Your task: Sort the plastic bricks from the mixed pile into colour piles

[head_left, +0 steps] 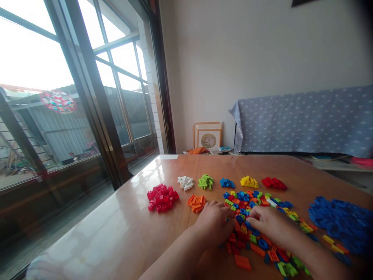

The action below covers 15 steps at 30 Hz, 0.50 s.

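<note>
A mixed pile of toy building bricks [253, 238] in several colours, with blue ring-shaped pieces among them, lies on the wooden table in front of me. My left hand [215, 222] rests at the pile's left edge with curled fingers; what they hold, if anything, is hidden. From the right, my right hand [269, 222] reaches over the pile, thumb and fingers drawn together. Any piece in that pinch is too small or covered to name. Just beyond my left hand sits a small heap of orange bricks [196, 203].
Sorted heaps stand farther back: pink bricks [162, 197], white bricks [185, 182], lime green bricks [206, 181], blue bricks [227, 182], yellow bricks [249, 181] and red bricks [274, 183]. Large blue pieces [340, 221] are heaped at the right. The table [128, 229] borders glass doors.
</note>
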Each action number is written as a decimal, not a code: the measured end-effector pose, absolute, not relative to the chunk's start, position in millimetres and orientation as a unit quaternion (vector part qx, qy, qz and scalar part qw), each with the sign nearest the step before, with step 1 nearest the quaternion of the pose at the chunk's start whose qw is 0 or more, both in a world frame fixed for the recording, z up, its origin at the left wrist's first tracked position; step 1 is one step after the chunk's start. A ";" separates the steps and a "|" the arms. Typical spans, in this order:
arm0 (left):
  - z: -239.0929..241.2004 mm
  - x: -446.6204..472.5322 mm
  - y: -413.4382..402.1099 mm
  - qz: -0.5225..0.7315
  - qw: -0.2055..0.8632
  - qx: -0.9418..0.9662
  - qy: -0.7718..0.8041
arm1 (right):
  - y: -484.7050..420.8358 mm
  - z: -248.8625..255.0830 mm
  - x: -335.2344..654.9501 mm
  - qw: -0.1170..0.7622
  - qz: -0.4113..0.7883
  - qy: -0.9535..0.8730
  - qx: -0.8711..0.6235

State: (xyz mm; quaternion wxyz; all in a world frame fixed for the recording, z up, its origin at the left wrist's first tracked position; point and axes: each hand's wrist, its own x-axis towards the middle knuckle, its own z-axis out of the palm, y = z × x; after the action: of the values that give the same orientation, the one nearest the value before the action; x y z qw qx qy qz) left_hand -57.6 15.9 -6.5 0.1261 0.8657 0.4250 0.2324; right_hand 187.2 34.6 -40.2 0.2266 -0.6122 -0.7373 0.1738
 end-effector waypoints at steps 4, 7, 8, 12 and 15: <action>-3.1 -56.7 15.1 0.239 0.133 0.865 0.422 | 33.0 -36.7 182.7 0.228 0.150 -0.739 -0.616; -0.2 -55.7 15.0 0.267 0.162 0.855 0.415 | 28.8 -33.1 172.8 0.278 0.170 -0.741 -0.588; 0.2 -55.2 15.0 0.281 0.180 0.847 0.414 | 27.1 -32.2 168.5 0.296 0.188 -0.742 -0.572; -2.1 -52.2 15.6 0.318 0.304 0.800 0.408 | 20.6 -28.5 152.2 0.331 0.244 -0.754 -0.511; -7.1 -48.4 17.7 0.332 0.419 0.742 0.404 | 17.5 -25.7 145.8 0.338 0.258 -0.760 -0.492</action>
State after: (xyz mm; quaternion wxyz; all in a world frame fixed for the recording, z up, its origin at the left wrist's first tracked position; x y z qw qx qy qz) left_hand -48.4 17.7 -7.1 0.4192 0.7420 0.4042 0.3321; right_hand 145.8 17.5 -25.7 0.3377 -0.4923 -0.7598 0.2575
